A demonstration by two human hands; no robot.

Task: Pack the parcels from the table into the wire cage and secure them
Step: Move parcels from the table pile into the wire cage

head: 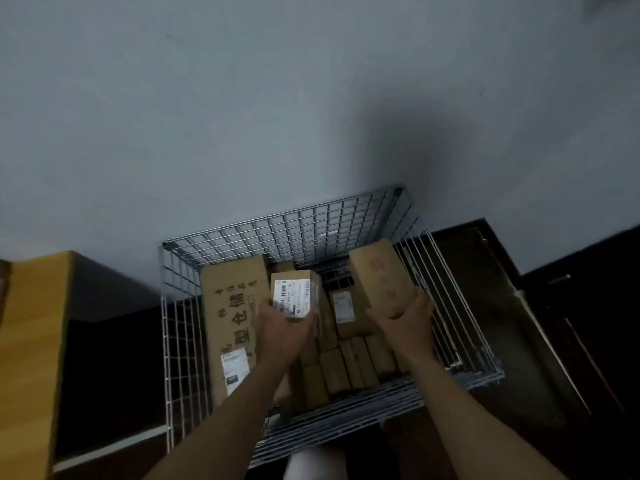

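Observation:
A silver wire cage (242,233) stands against the grey wall, open at the top. Inside it, a long cardboard box with black characters (232,306) lies along the left side, and several small brown parcels (349,365) sit in a row at the bottom. My left hand (280,323) grips a small parcel with a white barcode label (294,296) above the cage's middle. My right hand (405,320) holds the near end of a tilted brown box with faint red print (377,275) at the cage's right side.
A yellow wooden table edge (31,341) stands at the left of the cage. Dark floor and dark furniture (571,323) lie to the right. A labelled parcel (343,306) rests between the two held boxes.

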